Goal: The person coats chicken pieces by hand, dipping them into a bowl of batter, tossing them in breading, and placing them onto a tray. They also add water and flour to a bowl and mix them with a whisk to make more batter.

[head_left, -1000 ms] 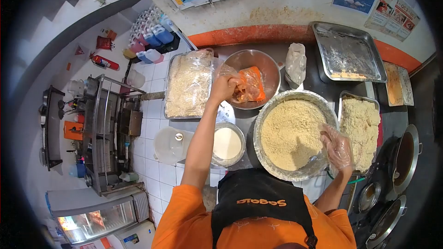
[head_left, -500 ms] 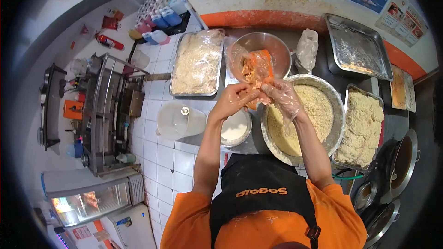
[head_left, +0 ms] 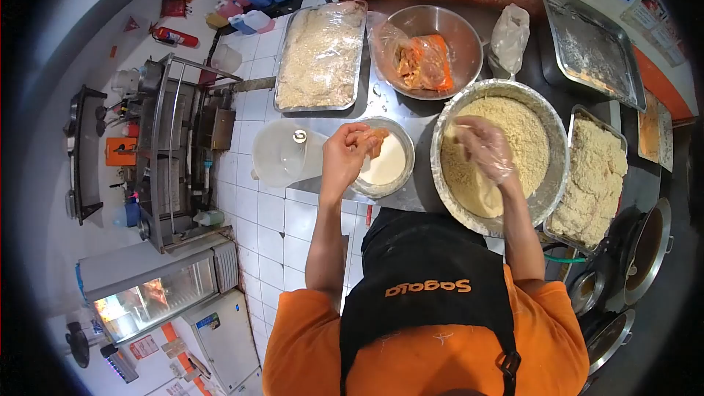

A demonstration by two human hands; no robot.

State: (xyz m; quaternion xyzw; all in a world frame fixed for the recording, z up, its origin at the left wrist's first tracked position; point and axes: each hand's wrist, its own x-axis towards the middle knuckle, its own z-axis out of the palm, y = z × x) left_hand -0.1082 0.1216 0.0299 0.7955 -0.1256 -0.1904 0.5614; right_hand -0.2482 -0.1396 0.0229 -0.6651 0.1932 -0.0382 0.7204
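Observation:
My bare left hand (head_left: 347,158) is closed, its fingertips pinching a small orange-pink piece of raw meat (head_left: 378,142) at the left side of a bowl of white liquid (head_left: 386,161). In a clear plastic glove, my right hand (head_left: 484,148) hangs over the large metal bowl (head_left: 442,198) of pale yellow crumbs (head_left: 513,128). Its fingers point down to the left and are partly smeared, so I cannot make out whether they hold anything. Behind the hands, an orange-and-clear plastic bag of raw meat (head_left: 424,64) lies in a steel bowl (head_left: 469,51).
Left of the steel bowl stands a tray of crumbed food under plastic film (head_left: 320,59). A clear plastic jug (head_left: 282,152) is beside my left forearm. To the right are a tray of crumb-coated pieces (head_left: 590,183), a steel tray (head_left: 594,48) and dark pans (head_left: 649,249).
My hands were together at the meat bag's mouth and have separated. The left moved down to the white liquid with the meat piece, the right over the crumbs. The view has shifted.

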